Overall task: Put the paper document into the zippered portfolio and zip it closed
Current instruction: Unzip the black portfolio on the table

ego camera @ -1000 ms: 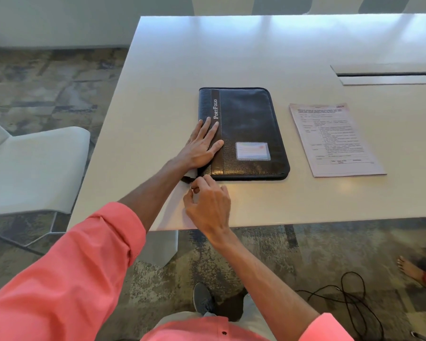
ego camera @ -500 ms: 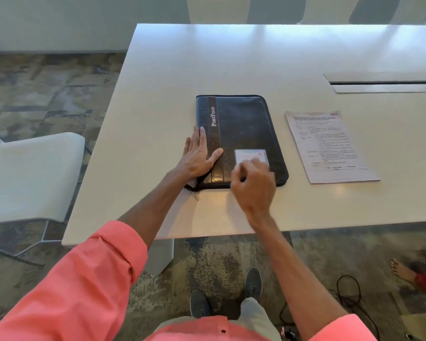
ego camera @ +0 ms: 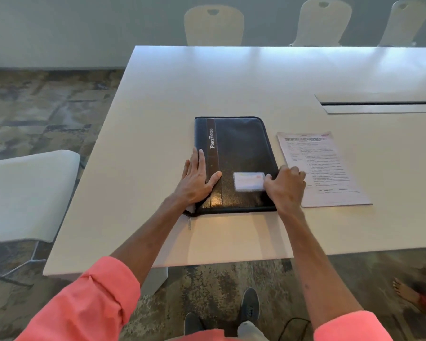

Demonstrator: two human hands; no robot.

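A black zippered portfolio (ego camera: 241, 148) with a brown "PortFolio" stripe lies closed and flat on the white table (ego camera: 207, 82). My left hand (ego camera: 196, 180) presses flat on its left spine edge, fingers spread. My right hand (ego camera: 287, 188) is at its lower right edge, thumb on the cover beside the clear card window (ego camera: 249, 181), fingers curled over the edge. A zipper pull (ego camera: 189, 221) hangs at the lower left corner. The printed paper document (ego camera: 330, 168) lies on the table just right of the portfolio, partly under my right hand.
A cable slot (ego camera: 379, 103) runs across the table at the right. A white chair (ego camera: 22, 193) stands left of the table and more chairs (ego camera: 214, 25) behind it. Another person's bare foot (ego camera: 403, 289) and a black cable (ego camera: 293, 326) are on the floor.
My right hand has travelled from the portfolio's lower left corner along the bottom edge to the lower right edge. My left hand stayed pressed on the spine. The view tilted upward.
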